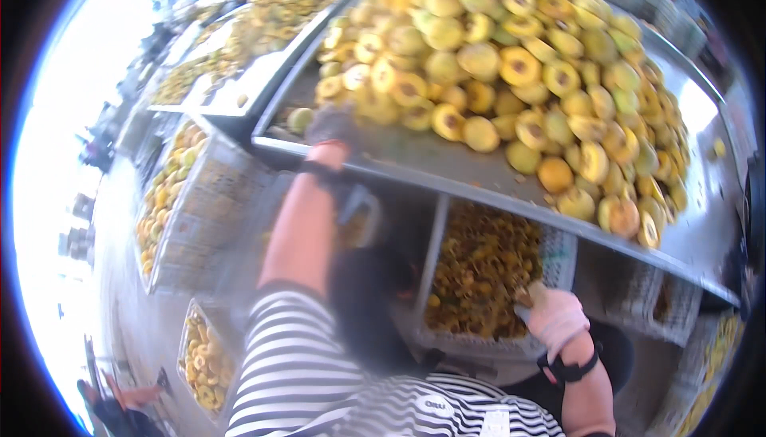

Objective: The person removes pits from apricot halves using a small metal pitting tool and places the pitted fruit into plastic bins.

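Observation:
A large heap of yellow peaches (519,70), many cut in half with dark reddish centres, lies on a metal table (471,174). My left hand (331,124), in a greyish glove and smeared by motion, reaches over the table's near left edge. Close beside it sits a single peach (300,120). Lower on the right, my right hand (556,317) in a pale glove is closed around a small object with a tan and a grey part; its kind is unclear. That hand hovers over a crate (558,257) of brownish peach stones and scraps (483,269).
Stacked crates (211,213) with peaches stand left of the table, with a lower crate of yellow pieces (206,361) nearer. Another table (255,90) with fruit lies beyond. White baskets (654,301) sit under the right end. A person (128,405) is at lower left.

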A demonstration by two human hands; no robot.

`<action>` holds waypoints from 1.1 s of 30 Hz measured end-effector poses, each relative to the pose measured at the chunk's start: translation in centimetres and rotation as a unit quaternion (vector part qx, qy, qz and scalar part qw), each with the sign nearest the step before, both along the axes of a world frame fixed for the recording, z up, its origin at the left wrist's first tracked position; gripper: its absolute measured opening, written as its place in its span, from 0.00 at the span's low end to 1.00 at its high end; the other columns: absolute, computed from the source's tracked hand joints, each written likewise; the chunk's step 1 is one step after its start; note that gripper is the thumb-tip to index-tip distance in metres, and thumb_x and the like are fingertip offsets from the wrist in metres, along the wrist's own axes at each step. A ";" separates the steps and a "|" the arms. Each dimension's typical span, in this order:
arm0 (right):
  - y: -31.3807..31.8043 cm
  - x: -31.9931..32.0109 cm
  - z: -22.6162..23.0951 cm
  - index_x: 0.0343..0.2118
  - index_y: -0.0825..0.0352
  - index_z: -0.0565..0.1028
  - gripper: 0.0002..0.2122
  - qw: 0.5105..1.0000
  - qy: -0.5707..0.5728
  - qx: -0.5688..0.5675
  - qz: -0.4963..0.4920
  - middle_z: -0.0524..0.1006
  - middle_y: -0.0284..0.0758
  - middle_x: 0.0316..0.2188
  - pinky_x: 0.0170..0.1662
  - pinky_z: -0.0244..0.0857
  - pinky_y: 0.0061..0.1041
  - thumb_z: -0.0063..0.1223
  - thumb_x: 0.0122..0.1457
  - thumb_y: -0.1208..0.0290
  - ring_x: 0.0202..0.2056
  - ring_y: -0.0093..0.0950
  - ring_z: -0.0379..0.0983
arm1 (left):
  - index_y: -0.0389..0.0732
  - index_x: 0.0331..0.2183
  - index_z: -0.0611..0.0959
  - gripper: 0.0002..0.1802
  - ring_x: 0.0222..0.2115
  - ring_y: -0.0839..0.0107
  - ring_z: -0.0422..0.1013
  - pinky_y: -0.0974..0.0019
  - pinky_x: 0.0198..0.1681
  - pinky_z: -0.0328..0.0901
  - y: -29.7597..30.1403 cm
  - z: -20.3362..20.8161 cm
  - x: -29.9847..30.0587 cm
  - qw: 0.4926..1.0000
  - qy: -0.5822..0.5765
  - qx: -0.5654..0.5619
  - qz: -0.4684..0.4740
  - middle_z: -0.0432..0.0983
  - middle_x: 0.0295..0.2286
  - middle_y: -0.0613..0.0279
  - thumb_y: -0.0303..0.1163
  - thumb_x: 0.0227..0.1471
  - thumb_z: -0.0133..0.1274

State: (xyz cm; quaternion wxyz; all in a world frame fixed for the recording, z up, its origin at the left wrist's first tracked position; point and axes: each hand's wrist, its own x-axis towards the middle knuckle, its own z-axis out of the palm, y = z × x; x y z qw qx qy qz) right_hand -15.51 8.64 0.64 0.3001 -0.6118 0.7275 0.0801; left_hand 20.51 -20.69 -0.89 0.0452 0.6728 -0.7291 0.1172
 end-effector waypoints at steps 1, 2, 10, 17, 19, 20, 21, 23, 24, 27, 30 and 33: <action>0.0 -0.9 0.1 0.34 0.62 0.76 0.09 0.999 -0.001 -0.031 0.043 0.78 0.46 0.27 0.36 0.69 0.39 0.53 0.54 0.64 0.34 0.46 0.75 | 0.46 0.42 0.81 0.19 0.41 0.55 0.75 0.54 0.42 0.69 0.5 3.1 -3.7 0.993 0.007 0.119 -0.005 0.78 0.38 0.50 0.43 0.47 0.56; 0.2 -0.5 0.5 0.34 0.62 0.76 0.09 0.990 -0.027 -0.072 0.119 0.78 0.46 0.26 0.36 0.70 0.39 0.54 0.53 0.63 0.33 0.45 0.76 | 0.48 0.40 0.82 0.16 0.42 0.59 0.74 0.55 0.41 0.69 -0.7 1.2 -1.0 0.999 -0.024 0.014 -0.018 0.78 0.38 0.52 0.42 0.50 0.53; -1.6 2.7 -1.1 0.33 0.67 0.72 0.13 0.972 -0.176 -0.155 0.000 0.74 0.41 0.19 0.33 0.67 0.28 0.61 0.47 0.68 0.23 0.37 0.72 | 0.47 0.43 0.78 0.25 0.40 0.57 0.73 0.55 0.38 0.68 2.9 5.1 -2.5 0.990 0.135 -0.028 0.005 0.76 0.37 0.58 0.40 0.39 0.59; -4.3 4.8 1.7 0.32 0.64 0.69 0.08 0.799 -0.522 -0.193 -0.227 0.69 0.26 0.23 0.29 0.63 0.20 0.57 0.53 0.72 0.23 0.19 0.63 | 0.40 0.52 0.69 0.39 0.38 0.58 0.70 0.58 0.44 0.67 13.1 5.5 -9.9 0.818 0.386 -0.001 -0.427 0.70 0.40 0.54 0.35 0.36 0.62; -4.7 3.5 2.3 0.40 0.66 0.72 0.13 0.785 -0.573 -0.172 -0.159 0.71 0.26 0.27 0.29 0.63 0.20 0.54 0.58 0.62 0.25 0.20 0.66 | 0.41 0.55 0.67 0.43 0.44 0.56 0.67 0.56 0.47 0.65 16.9 7.4 -12.4 0.840 0.284 -0.040 -0.461 0.68 0.44 0.53 0.33 0.34 0.63; -5.1 3.0 1.6 0.40 0.66 0.72 0.13 0.786 -0.571 -0.175 -0.158 0.71 0.26 0.27 0.29 0.63 0.20 0.54 0.58 0.62 0.25 0.20 0.66 | 0.41 0.55 0.66 0.45 0.46 0.55 0.66 0.55 0.48 0.64 18.2 7.5 -13.3 0.836 0.286 -0.008 -0.468 0.66 0.47 0.53 0.32 0.33 0.64; -5.8 3.0 0.3 0.42 0.66 0.72 0.16 0.776 -0.576 -0.183 -0.182 0.72 0.27 0.27 0.29 0.63 0.20 0.55 0.58 0.60 0.25 0.21 0.66 | 0.39 0.53 0.70 0.46 0.47 0.54 0.66 0.58 0.49 0.64 19.1 7.2 -13.8 0.824 0.342 0.018 -0.451 0.69 0.45 0.51 0.40 0.30 0.67; -6.7 0.8 -1.1 0.46 0.68 0.72 0.19 0.767 -0.584 -0.187 -0.191 0.75 0.30 0.33 0.32 0.67 0.21 0.57 0.57 0.60 0.30 0.22 0.71 | 0.39 0.53 0.70 0.44 0.48 0.55 0.66 0.59 0.50 0.64 20.0 8.0 -14.0 0.764 0.481 0.095 -0.420 0.69 0.46 0.52 0.40 0.32 0.68; -6.9 0.0 -0.7 0.48 0.69 0.71 0.20 0.778 -0.574 -0.135 -0.215 0.76 0.35 0.38 0.36 0.68 0.23 0.58 0.56 0.62 0.36 0.25 0.72 | 0.39 0.53 0.70 0.43 0.48 0.56 0.67 0.60 0.51 0.64 20.2 8.4 -14.1 0.679 0.605 0.174 -0.377 0.70 0.47 0.52 0.39 0.34 0.68; -5.3 2.0 2.2 0.45 0.69 0.71 0.18 0.808 -0.538 -0.138 -0.196 0.77 0.35 0.36 0.38 0.67 0.24 0.59 0.55 0.65 0.35 0.25 0.71 | 0.39 0.52 0.70 0.36 0.48 0.66 0.68 0.67 0.52 0.63 18.6 0.2 -18.1 0.298 0.855 0.314 -0.286 0.72 0.46 0.58 0.38 0.43 0.64; -6.1 0.3 1.9 0.43 0.71 0.71 0.16 0.819 -0.277 -0.490 -0.112 0.76 0.37 0.32 0.40 0.66 0.26 0.59 0.54 0.70 0.33 0.27 0.70 | 0.40 0.52 0.71 0.28 0.48 0.74 0.67 0.70 0.53 0.61 18.0 1.4 -21.1 0.153 0.889 0.342 -0.263 0.73 0.46 0.65 0.36 0.51 0.57; -5.4 1.2 1.6 0.43 0.68 0.73 0.12 0.873 -0.210 -0.415 -0.150 0.78 0.45 0.35 0.43 0.67 0.32 0.54 0.57 0.73 0.38 0.39 0.75 | 0.42 0.50 0.75 0.20 0.47 0.75 0.69 0.67 0.52 0.63 18.0 1.0 -20.0 0.251 0.915 0.278 -0.153 0.73 0.47 0.67 0.37 0.57 0.51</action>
